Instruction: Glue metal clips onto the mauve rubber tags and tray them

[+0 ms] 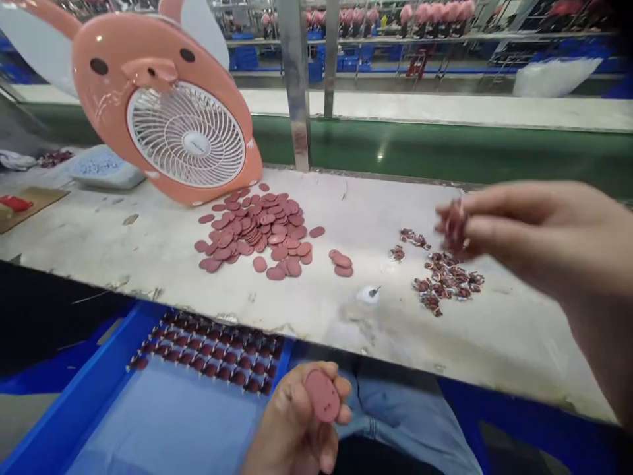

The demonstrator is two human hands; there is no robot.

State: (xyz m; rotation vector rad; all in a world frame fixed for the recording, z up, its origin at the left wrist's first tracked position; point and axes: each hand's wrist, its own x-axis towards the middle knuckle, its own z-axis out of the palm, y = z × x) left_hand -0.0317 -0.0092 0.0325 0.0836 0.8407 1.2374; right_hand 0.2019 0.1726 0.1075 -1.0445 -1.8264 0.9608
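Left hand [297, 422] low over lap, grip closed on one pink oval disc [322, 394]; right hand [534, 227] above table [148, 257], fingertips pinching small dark-red piece [453, 223] over scattered pile of same [445, 277]; heap of pink discs [257, 231] beside pink fan [168, 105].

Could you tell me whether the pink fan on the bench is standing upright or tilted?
Tilted. The pink fan leans, its lower edge resting on the bench beside the pile of pink discs.
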